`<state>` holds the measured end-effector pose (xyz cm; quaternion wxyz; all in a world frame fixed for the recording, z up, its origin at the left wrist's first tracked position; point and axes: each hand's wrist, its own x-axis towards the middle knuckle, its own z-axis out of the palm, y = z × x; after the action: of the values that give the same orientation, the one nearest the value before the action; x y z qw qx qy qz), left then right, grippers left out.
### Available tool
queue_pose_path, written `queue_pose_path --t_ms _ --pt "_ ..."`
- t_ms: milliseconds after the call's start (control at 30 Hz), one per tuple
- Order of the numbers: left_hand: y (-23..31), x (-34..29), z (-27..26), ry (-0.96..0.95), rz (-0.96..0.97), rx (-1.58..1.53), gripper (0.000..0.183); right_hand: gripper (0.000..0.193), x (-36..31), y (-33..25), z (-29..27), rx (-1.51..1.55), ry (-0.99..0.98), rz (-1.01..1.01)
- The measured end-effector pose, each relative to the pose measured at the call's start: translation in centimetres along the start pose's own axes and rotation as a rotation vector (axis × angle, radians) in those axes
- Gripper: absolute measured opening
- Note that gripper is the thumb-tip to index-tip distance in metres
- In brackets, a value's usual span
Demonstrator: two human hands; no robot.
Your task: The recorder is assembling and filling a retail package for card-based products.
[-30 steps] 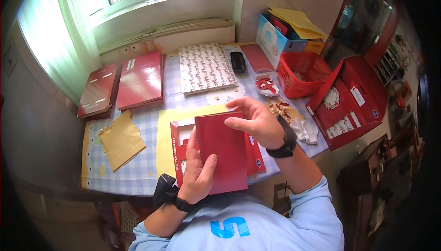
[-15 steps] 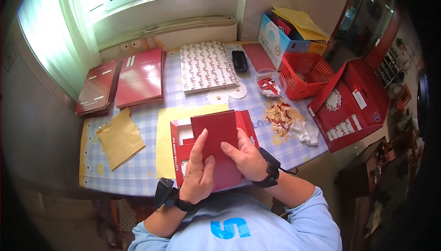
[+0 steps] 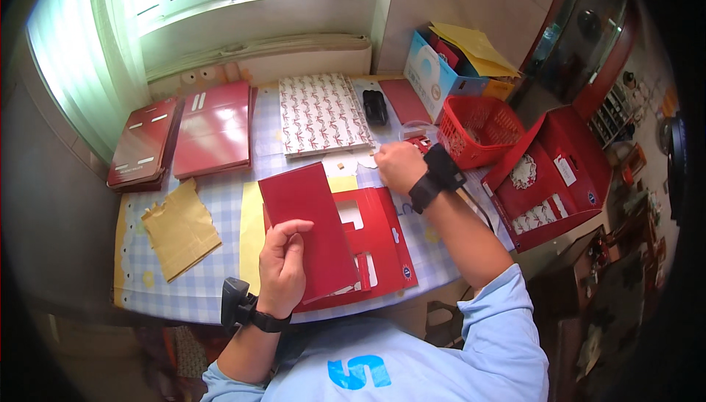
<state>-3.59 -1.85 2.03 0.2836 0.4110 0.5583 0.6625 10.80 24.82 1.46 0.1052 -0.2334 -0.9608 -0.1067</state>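
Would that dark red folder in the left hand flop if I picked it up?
Probably not: the dark red folder looks flat and straight-edged, with only the left hand on it. It's likely light, since it looks thin. Its smooth face might be a bit slippery.

Pale blue shirt point(image 3: 294, 369), brighter print point(image 3: 358, 372), black wrist straps point(image 3: 271, 322), boxy units point(image 3: 234, 303)

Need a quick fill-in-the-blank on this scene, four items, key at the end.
1. The person's ____ hand holds the dark red folder.
2. The topmost sheets jutting from the blue box are ____.
3. The tablecloth is checked in white and ____.
4. In the picture, the red basket stands to the ____ of the white patterned stack.

Missing words: left; yellow; blue; right.
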Motion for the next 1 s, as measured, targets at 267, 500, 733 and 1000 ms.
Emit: queue_pose_path --t_ms 267,500,733,1000 --pt "-0.1 0.5 0.3 0.036 -0.011 0.008 0.022 0.006 0.4 0.6 1.0 -0.173 0.107 -0.221" --pt "0.4 0.7 0.5 0.056 0.022 0.030 0.023 0.008 -3.5 -0.6 -6.1 0.595 0.407 0.221" --pt "1.2 0.6 1.1 -0.078 -0.050 -0.041 0.025 0.016 -7.3 -5.3 -8.5 1.624 0.261 0.098" --pt "0.7 -0.1 1.6 -0.173 -0.116 -0.149 0.028 0.025 -7.6 -8.4 -8.2 0.829 0.481 -0.323"
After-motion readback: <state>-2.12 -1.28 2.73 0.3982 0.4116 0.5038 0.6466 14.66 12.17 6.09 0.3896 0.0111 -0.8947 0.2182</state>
